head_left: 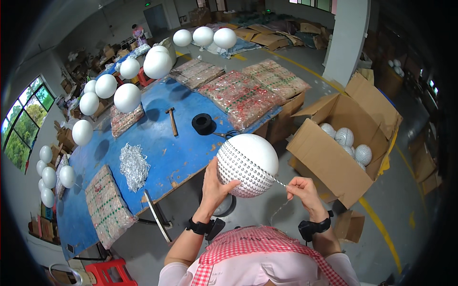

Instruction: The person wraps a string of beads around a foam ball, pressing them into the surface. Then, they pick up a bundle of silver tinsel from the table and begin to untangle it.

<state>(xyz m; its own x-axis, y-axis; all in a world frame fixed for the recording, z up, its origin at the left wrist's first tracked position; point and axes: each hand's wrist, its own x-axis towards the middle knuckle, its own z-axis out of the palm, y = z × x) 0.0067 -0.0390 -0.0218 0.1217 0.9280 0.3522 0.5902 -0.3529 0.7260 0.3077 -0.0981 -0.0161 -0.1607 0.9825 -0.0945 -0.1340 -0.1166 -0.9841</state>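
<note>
The big white ball (260, 150) wears rows of shiny beads (238, 168). The left hand (214, 187) hugs its left side, likely so it won't roll. Just right of the ball, the right hand (304, 191) pinches the bead string (280, 181), maybe to pull it tight. The ball sits between both hands; its underside is hard to see. Left of it is a blue table (164, 159); right, an open box (329, 159).
</note>
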